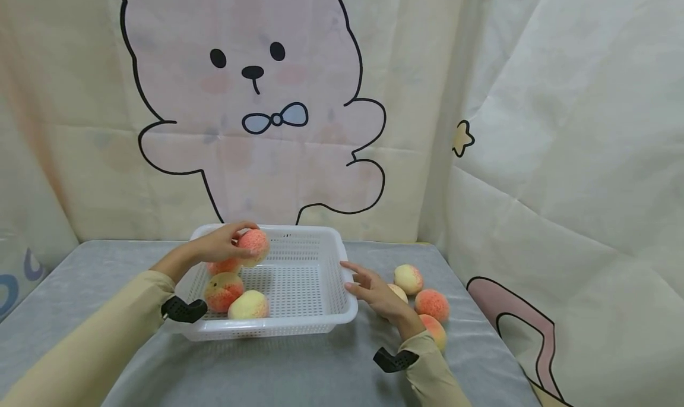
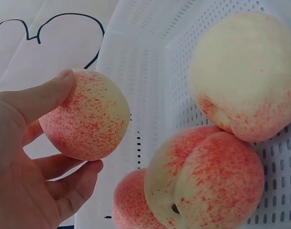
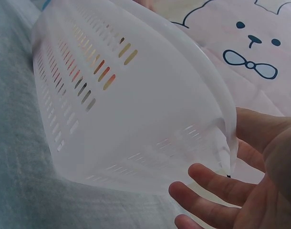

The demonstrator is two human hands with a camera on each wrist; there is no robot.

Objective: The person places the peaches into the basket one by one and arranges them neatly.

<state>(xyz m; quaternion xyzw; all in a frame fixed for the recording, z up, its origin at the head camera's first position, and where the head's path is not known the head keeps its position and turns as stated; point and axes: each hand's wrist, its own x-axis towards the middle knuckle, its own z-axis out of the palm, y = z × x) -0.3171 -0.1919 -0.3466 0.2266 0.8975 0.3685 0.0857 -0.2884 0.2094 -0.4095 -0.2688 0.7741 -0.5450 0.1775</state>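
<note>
A pink and yellow peach [image 1: 254, 246] [image 2: 90, 114] is held between the thumb and fingers of the left hand [image 1: 220, 244] [image 2: 38, 157], over the back left of a white perforated basket [image 1: 256, 328] [image 3: 150, 105]. Inside the basket, at its left, lie several more peaches, among them a red and yellow one [image 1: 223, 292] [image 2: 212, 176] and a pale one [image 1: 249, 305] [image 2: 245, 71]. The right hand [image 1: 376, 291] [image 3: 241, 176] is at the basket's right rim, its thumb on the rim and its fingers along the outer wall.
Several peaches [image 1: 431, 305] lie on the grey cloth-covered table [image 1: 230, 371] to the right of the basket, partly behind the right hand and forearm. A curtain [image 1: 406, 110] printed with a cartoon bear hangs behind the table.
</note>
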